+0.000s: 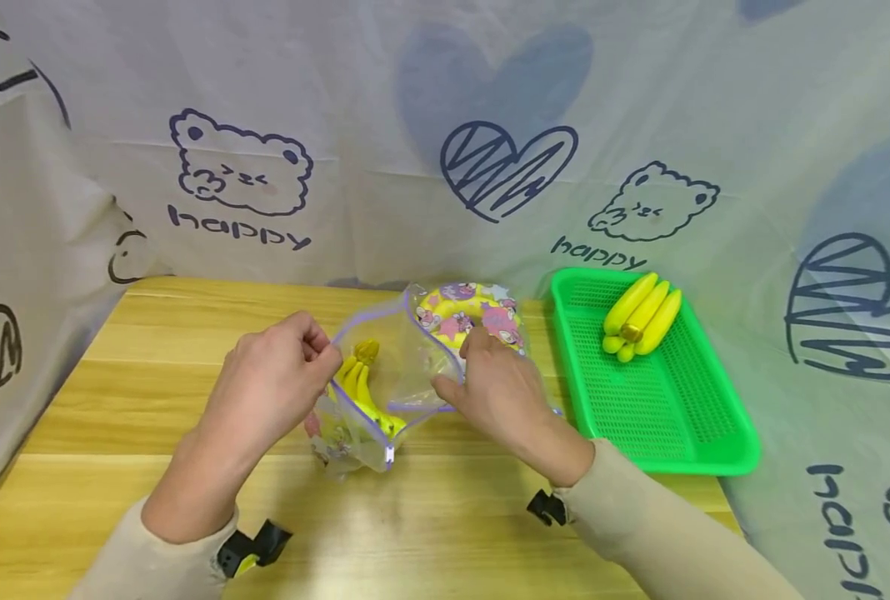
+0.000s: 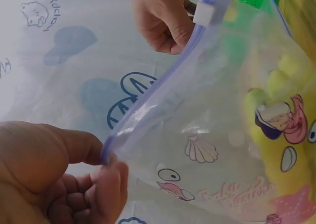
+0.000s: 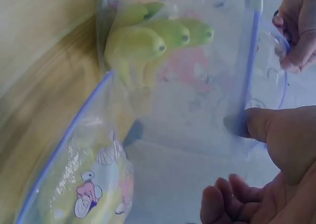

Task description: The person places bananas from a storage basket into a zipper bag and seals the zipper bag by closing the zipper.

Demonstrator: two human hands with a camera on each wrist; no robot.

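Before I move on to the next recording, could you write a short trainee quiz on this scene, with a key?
1. Multiple choice: What does the left hand pinch?
(a) the table edge
(b) the edge of the open bag
(c) the right sleeve
2. True or false: A bunch of bananas lies in the green basket, toward its far end.
3. Fill in: The slider on the open bag is ____ in color.

Key: 1 b; 2 true; 3 white.
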